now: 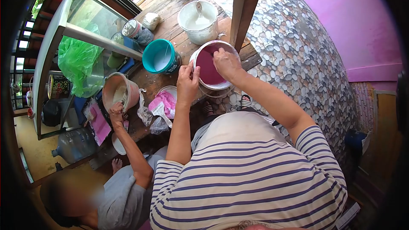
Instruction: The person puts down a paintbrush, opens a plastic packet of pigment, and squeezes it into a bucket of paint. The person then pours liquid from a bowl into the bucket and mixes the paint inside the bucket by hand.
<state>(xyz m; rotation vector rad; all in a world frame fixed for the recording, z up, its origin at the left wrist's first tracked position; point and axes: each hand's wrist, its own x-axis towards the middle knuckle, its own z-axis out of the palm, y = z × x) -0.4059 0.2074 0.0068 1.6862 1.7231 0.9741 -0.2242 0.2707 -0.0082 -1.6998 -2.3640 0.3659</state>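
Note:
A white bucket (221,88) with magenta paint (208,69) inside stands at the table's edge. My left hand (187,81) is at the left side of its rim, fingers closed on the rim. Over the bucket's opening, at the right, is my right hand (227,64), its fingers curled together; whatever they hold is hidden. To the left stands a teal bucket (161,57) with pale liquid. Behind the magenta paint is a larger white bucket (198,23) with a brush (199,10) inside.
A co-worker (123,196) at the lower left reaches into a pinkish bucket (133,96). Plastic bags (164,106), a paint can (138,32) and a glass case (102,40) are on the left. A wooden post (246,8) rises beyond my right hand.

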